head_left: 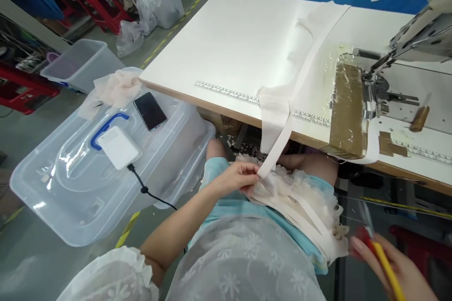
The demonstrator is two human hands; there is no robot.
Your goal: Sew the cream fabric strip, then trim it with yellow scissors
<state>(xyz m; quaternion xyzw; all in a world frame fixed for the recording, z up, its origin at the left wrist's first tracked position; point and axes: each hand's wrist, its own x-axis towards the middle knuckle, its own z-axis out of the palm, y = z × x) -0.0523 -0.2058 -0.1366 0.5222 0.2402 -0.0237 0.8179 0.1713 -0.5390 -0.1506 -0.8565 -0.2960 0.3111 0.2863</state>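
Pinched between the fingers of my left hand (243, 176) is a pale cream fabric strip (277, 148), which runs up over the table's front edge and back across its white top. More cream fabric with ruffles (303, 202) lies bunched on my lap, beside that hand. At the lower right, my right hand (384, 263) holds scissors (379, 256) with red and yellow handles, blades pointing up; hand and scissors are blurred. They are just right of the lap fabric and touch neither it nor the strip.
A white table (226, 47) carries a sewing machine (416, 42) at right, with brown tape (348, 103) beside it. At left, a lidded clear box (81, 178) holds a phone (150, 111), a white power bank (119, 147) with a cable, and sheer cloth (118, 87).
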